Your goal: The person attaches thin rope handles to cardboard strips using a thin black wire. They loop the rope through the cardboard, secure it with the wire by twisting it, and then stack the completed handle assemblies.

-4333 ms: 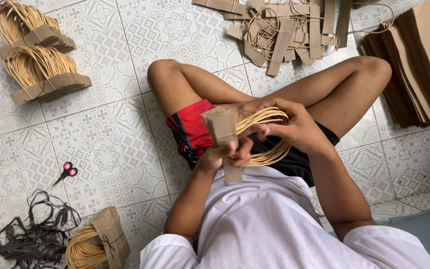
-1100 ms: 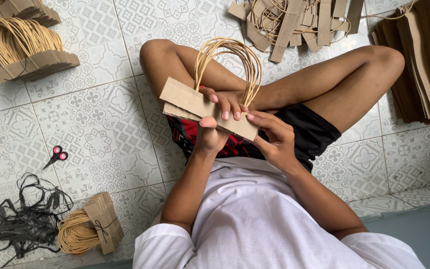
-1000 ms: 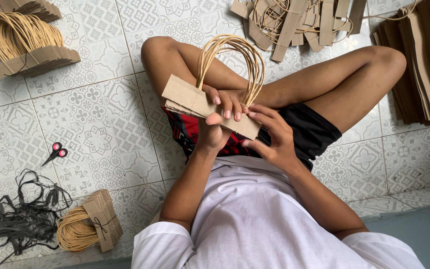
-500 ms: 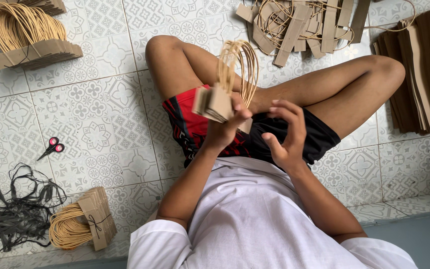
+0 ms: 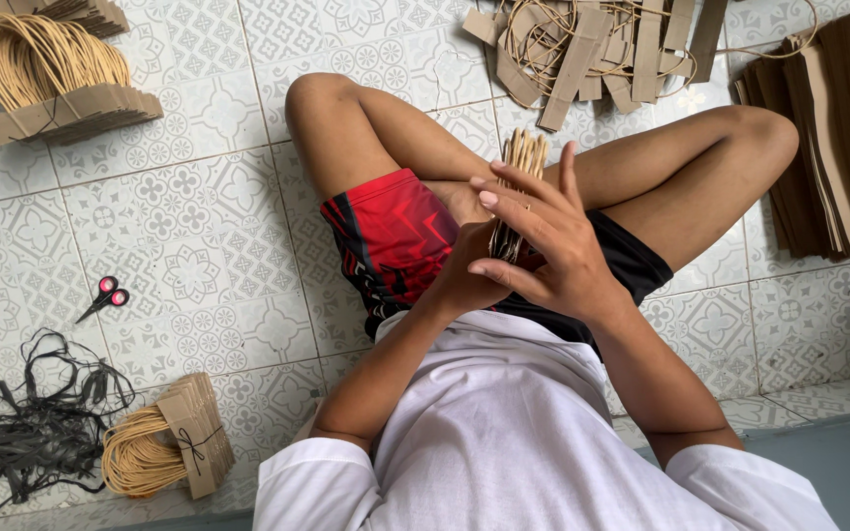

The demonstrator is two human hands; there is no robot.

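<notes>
Floor: patterned grey-white tiles [image 5: 199, 246] carry everything; the person sits cross-legged at the middle, seen from above.
Brown sheets: a fanned stack of brown paper sheets [image 5: 838, 147] lies along the right edge of the floor, near the person's knee.
Loose pile: cardboard strips with tangled cord [image 5: 592, 44] lie at the top edge, just beyond the legs.
Large bundle: a bundle of tan cord handles on cardboard strips [image 5: 46, 79] sits in the top left corner.
Black ties: a tangle of black cord [image 5: 36, 423] lies at the bottom left, touching or just beside the next item; which, I cannot tell.
Tied bundle: a smaller bundle of handles [image 5: 164, 447], bound with a dark tie, lies near the bottom edge, left of the person's arm.
Held stack: a thin stack of cord handles [image 5: 518, 182] stands edge-on over the lap, upright, between the two hands.
Right hand: the right hand [image 5: 553, 246] lies flat against the stack's side, fingers straight and slightly spread, not curled round it.
Left hand: the left hand [image 5: 469, 275] grips the stack's lower end from the other side; its fingers are mostly hidden, so their exact closing cannot be told.
Scissors: small red-handled scissors [image 5: 102, 295] lie alone on the tiles near the left edge, well apart from the hands.
</notes>
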